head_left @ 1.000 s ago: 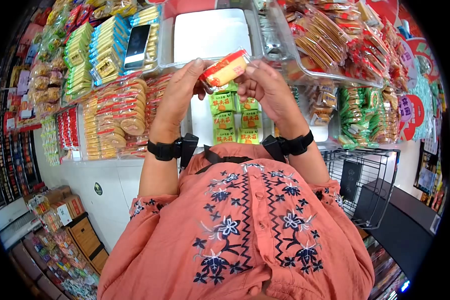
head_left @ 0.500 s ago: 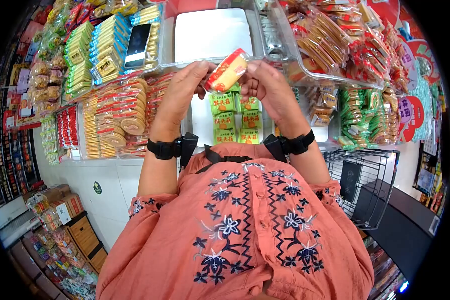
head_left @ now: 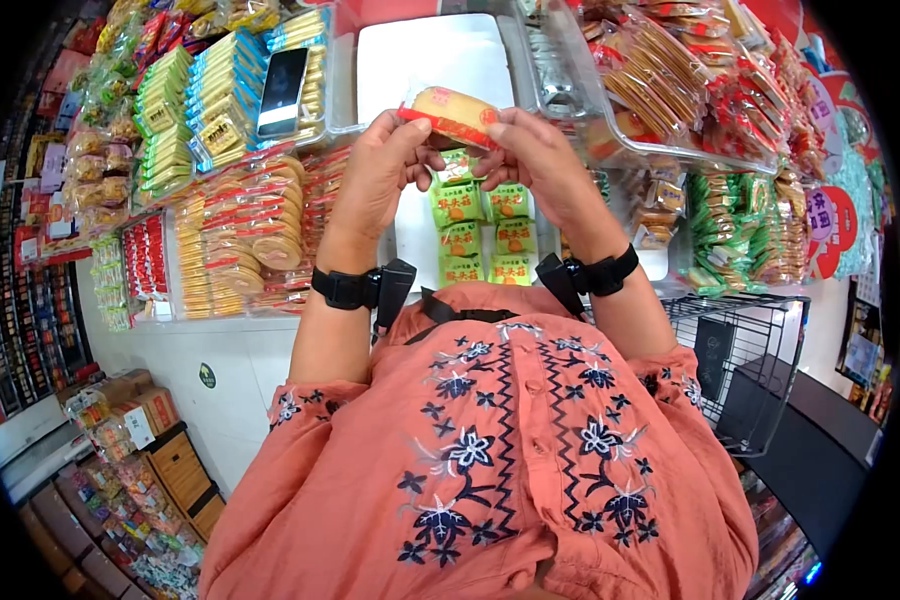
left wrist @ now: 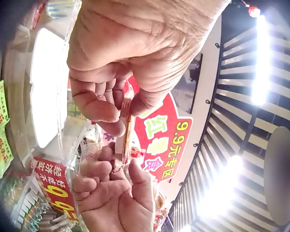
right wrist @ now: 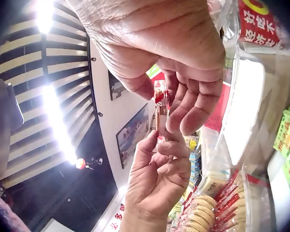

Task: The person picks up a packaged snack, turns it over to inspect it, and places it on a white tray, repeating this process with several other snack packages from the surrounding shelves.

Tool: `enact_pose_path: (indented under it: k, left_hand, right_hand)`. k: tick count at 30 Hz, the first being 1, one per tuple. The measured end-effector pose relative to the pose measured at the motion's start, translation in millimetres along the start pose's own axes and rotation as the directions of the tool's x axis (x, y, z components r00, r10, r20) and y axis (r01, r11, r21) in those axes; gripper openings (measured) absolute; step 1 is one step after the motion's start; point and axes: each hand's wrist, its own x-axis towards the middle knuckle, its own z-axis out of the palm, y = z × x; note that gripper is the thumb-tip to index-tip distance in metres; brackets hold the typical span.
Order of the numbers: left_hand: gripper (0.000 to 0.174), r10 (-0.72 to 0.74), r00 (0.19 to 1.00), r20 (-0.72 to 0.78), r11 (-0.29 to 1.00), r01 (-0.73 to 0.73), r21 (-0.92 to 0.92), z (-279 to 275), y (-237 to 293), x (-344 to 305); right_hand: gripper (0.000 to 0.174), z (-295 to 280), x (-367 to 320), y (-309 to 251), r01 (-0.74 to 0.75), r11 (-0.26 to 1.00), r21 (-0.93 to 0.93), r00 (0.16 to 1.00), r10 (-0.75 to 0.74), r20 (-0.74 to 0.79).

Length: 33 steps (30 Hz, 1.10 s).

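Observation:
A thin biscuit in a clear wrapper with a red printed band (head_left: 452, 112) is held up above the display bins in the head view. My left hand (head_left: 378, 168) pinches its left end between thumb and fingers. At the other end my right hand (head_left: 548, 165) pinches the wrapper the same way. Both wrist views show the packet edge-on, a narrow stack (left wrist: 126, 126) between the two hands. Below the hands, small green packets (head_left: 460, 240) lie in rows in a white-bottomed bin, partly covered by the fingers.
Behind the hands is a clear bin with a white base (head_left: 433, 60). A phone (head_left: 283, 92) lies on packets at the left. Wrapped round biscuits (head_left: 270, 215) fill a bin near the left arm; red-wrapped packs (head_left: 650, 75) fill another at right. A black wire cart (head_left: 745, 370) stands at lower right.
The biscuit packet has been turned from a steep slant to one sloping gently down to the right, its red band now along the lower edge. Both hands still pinch its ends.

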Motion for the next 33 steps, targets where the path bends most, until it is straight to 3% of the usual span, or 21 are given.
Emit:
enact_pose_path:
  k: [33]
  left_hand:
    - [0.024,-0.04,0.998,-0.044,0.999,0.041,0.03,-11,-9,0]
  right_hand:
    - [0.031,-12,0,12,-0.032,0.999,0.01,0.998,0.033,-0.052]
